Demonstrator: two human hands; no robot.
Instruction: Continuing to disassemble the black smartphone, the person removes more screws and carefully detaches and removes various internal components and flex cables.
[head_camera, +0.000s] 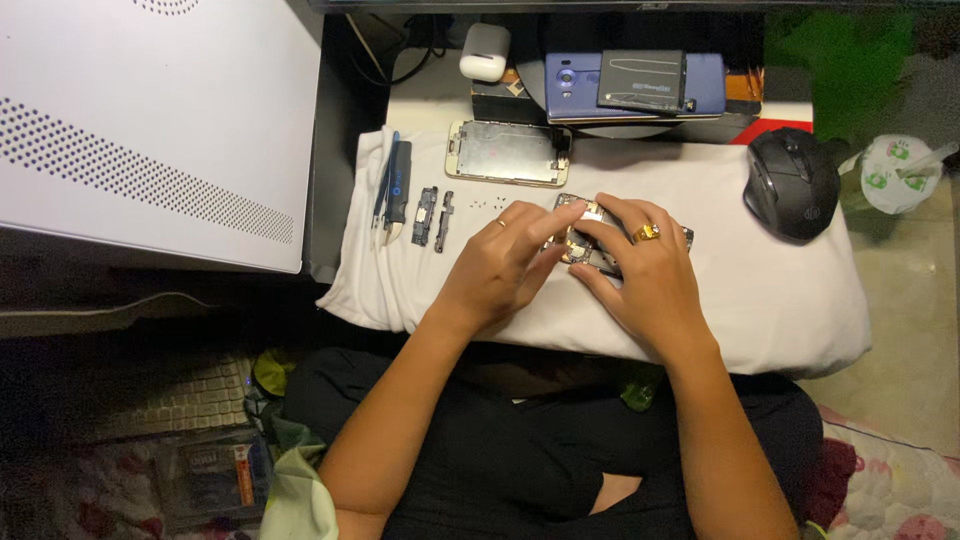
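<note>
White cloth (760, 310) covers the surface; on its middle lies an opened phone (600, 240), pinched by the left hand (500, 265) and right hand (645, 275), black mouse (792, 182) nearby.

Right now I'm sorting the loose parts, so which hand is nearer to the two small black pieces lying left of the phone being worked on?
Left. The left hand is just right of the black pieces; the right hand is farther right, on the opened phone.
</note>
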